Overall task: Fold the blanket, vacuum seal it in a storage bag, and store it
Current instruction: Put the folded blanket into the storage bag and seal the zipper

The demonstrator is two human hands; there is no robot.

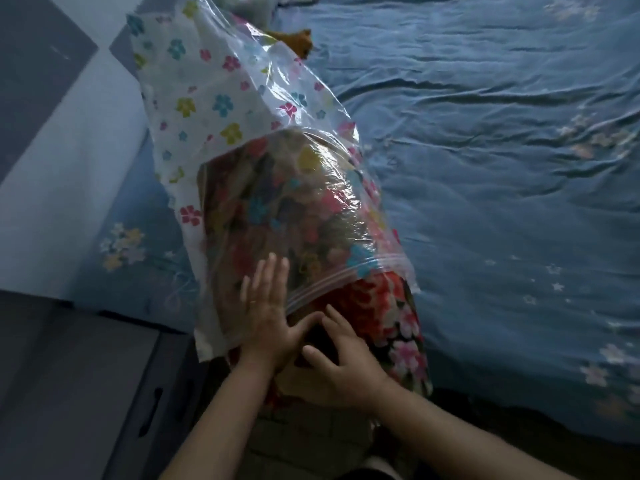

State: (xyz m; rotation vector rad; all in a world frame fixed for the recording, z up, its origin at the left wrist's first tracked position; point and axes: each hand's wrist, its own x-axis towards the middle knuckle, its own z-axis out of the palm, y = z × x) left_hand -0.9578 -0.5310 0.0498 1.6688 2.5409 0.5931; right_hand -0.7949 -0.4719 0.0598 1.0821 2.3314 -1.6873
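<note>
Nearest, the right hand is laid with fingers spread and slightly bent against the exposed near end of the folded blanket. Nothing is pinched; the palm is simply pressed on the fabric. Just to its left, thumb almost touching its forefinger, the left hand is held flat on the plastic of the storage bag, fingers straight and close together, over the blanket inside.

Just beyond the right hand's fingertips the bag's zip strip is seen crossing the bundle, unsealed. The red and pink flowered end of the blanket sticks out of the mouth toward the hands. Beyond that strip most of the blanket is already held within the clear film. Farther off, the flower-printed end of the bag is slack and unfilled.

To the right of the grip the blue sheet of the bed is spread, and to the left a grey cabinet is seen beside it. Past the bag's far end a small orange object can be made out, too blurred to be named.

The folding is judged done, and the bagging well advanced but unfinished. The last part has to be pushed in, the zip closed, the air drawn out and the bag put away. No vacuum is seen.
</note>
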